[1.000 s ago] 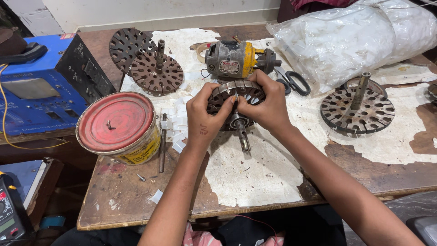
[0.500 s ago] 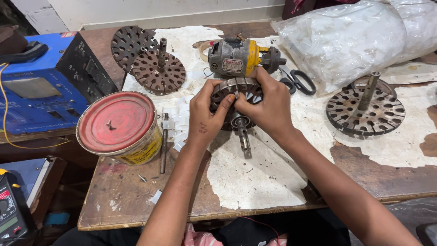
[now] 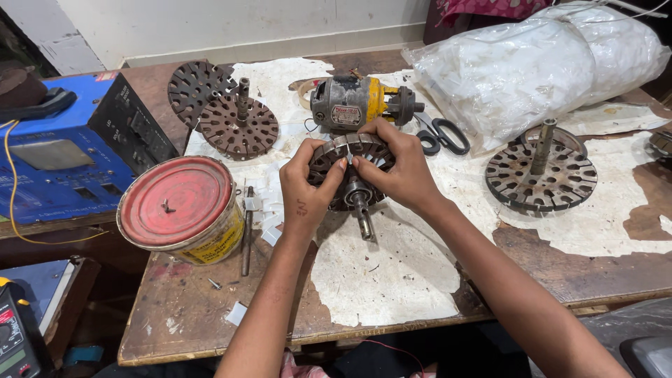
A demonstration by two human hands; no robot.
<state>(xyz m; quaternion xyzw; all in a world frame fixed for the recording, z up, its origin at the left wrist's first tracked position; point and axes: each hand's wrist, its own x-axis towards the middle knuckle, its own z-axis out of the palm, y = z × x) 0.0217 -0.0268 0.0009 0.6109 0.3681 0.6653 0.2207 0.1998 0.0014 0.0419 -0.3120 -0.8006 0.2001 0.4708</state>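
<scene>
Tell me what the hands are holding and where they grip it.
Both the left hand and right hand hold a slotted round motor core by its rim, tilted, shaft pointing down toward the table.

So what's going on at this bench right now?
A person holds a slotted round motor core with a shaft just above a worn wooden table, the left hand and the right hand gripping its rim, thumbs meeting at the top edge. A grey and yellow motor lies just behind it, scissors beside that. A red-lidded tin stands to the left, and another slotted disc sits to the right.
</scene>
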